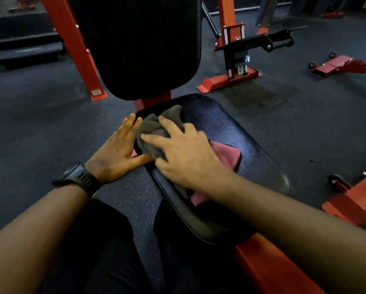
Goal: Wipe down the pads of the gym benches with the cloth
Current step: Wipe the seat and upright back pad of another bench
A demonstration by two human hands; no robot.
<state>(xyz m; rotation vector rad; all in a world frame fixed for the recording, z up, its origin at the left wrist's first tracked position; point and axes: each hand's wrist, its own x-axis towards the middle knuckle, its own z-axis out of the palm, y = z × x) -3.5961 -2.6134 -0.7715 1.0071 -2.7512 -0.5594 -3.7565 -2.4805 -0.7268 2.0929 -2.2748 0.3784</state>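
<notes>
Crumpled grey-and-pink cloth (152, 126) pressed on black padded seat (231, 132) beneath spread fingers (154, 137) of right hand (184, 158); left hand (114, 153) flat, straight-fingered, just left of those fingers, holding nothing.

One wide-angle head-worn view looks forward and steeply down, close above the glossy black padded bench seat (231, 132).

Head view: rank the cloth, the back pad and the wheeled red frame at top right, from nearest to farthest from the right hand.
1. cloth: directly under the right hand, on the seat pad.
2. back pad: just beyond the seat, ahead and slightly left.
3. wheeled red frame: across the floor, far to the right.
</notes>
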